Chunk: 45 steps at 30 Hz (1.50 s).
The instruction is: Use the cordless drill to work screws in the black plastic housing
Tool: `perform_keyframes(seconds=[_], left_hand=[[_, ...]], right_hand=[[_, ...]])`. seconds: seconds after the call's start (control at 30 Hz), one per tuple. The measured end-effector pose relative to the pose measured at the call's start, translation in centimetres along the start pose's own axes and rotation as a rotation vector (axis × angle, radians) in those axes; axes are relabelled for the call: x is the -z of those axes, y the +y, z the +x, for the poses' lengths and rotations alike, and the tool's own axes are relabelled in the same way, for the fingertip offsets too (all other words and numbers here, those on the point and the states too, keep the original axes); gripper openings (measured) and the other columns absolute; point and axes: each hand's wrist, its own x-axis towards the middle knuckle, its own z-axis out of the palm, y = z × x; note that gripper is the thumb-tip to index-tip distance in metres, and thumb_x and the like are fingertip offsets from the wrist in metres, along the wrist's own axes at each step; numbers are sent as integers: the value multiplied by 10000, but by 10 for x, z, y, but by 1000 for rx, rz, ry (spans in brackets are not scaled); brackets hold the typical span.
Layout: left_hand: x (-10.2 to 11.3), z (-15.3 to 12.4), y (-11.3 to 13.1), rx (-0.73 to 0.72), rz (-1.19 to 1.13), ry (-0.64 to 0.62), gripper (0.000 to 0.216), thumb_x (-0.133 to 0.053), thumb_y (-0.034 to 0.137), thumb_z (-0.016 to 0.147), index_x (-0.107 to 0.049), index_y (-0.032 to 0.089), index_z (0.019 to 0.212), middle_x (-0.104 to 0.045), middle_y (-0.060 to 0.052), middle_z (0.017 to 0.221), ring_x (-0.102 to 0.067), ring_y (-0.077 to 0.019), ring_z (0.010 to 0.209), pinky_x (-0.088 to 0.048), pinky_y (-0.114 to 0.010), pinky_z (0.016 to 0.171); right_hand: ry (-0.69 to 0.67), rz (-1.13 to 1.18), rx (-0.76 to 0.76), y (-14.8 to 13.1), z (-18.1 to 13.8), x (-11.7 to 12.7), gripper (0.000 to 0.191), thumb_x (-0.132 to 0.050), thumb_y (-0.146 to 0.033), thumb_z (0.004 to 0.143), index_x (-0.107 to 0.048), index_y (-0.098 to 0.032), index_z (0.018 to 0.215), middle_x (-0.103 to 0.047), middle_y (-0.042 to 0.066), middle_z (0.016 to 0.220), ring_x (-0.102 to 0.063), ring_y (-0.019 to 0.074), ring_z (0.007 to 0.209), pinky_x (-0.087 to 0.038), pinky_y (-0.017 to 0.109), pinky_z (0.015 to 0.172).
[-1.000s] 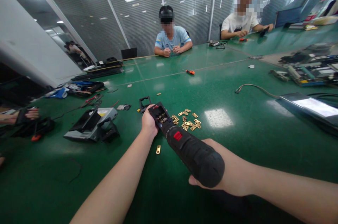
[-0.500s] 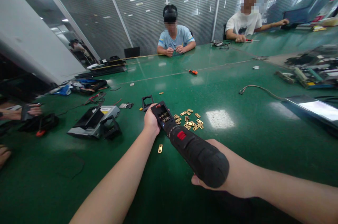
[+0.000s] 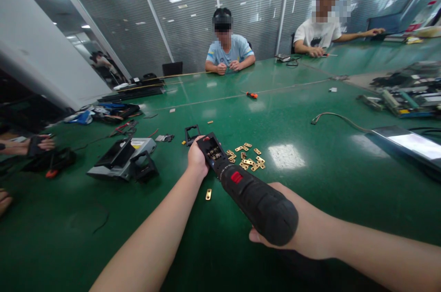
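Observation:
My left hand (image 3: pixel 197 160) is wrapped round a black plastic housing (image 3: pixel 206 143) with several brass-coloured terminals inside. In my right hand (image 3: pixel 312 223) is a black cordless drill (image 3: pixel 260 202) with a red switch on top. Its front end points at the housing; the tip itself is hidden, so contact I cannot tell. Just right of the housing lie loose brass plates (image 3: pixel 247 161) with holes in them. One single brass plate (image 3: pixel 208 194) rests nearer to me, below my left wrist. Behind my left hand stands a black plastic frame (image 3: pixel 191 129).
To the left sit a grey metal case (image 3: pixel 113 170) and another black frame (image 3: pixel 144 168). An orange screwdriver (image 3: pixel 251 95) lies farther back. On the right are a flat screen (image 3: pixel 409 143) and a cable (image 3: pixel 339 116). Two people (image 3: pixel 229 48) sit across the green table (image 3: pixel 310 177).
My hands, the drill and the housing hold almost the same position. Across the table at the right, the person's outstretched hand has shifted slightly.

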Motion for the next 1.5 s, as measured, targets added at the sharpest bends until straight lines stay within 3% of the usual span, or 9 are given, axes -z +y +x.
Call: perform_keyframes(seconds=[0.4, 0.6, 0.9, 1.2, 1.5], left_hand=[[-3, -5, 2, -14, 35, -19, 86, -621, 269, 795, -629, 199, 844, -719, -49, 708, -719, -251, 626, -589, -382, 652], [-3, -5, 2, 18, 29, -29, 120, -598, 265, 799, -645, 186, 877, -715, -52, 706, -719, -246, 628, -586, -377, 658], [-3, -5, 2, -17, 46, -14, 82, -610, 267, 784, -613, 207, 841, -724, -56, 715, -722, -260, 633, -579, -373, 626], [-4, -6, 3, 9, 20, -1, 167, -633, 275, 778, -647, 201, 927, -730, -48, 733, -725, -253, 636, -584, -370, 641], [-4, -7, 3, -7, 44, -14, 120, -608, 265, 780, -625, 204, 882, -726, -46, 717, -723, -248, 624, -583, -360, 618]], right_hand=[[-6, 47, -8, -3, 2, 0, 222, -787, -151, 681, -640, -180, 846, -692, 11, 810, -605, 178, 723, -503, 260, 611], [-16, 84, -22, -4, 2, 1, 232, -809, -147, 683, -614, -184, 803, -611, -33, 733, -498, 130, 637, -455, 240, 583], [-29, 91, -37, -7, 3, 1, 247, -802, -101, 669, -623, -179, 819, -603, -43, 735, -495, 127, 644, -471, 244, 620], [-32, 78, -42, -5, 3, 2, 279, -792, -60, 654, -576, -186, 776, -585, -66, 707, -483, 110, 625, -419, 221, 582], [-49, 150, -54, -11, 7, 1, 278, -811, -147, 682, -548, -197, 757, -559, -67, 686, -456, 107, 610, -414, 227, 573]])
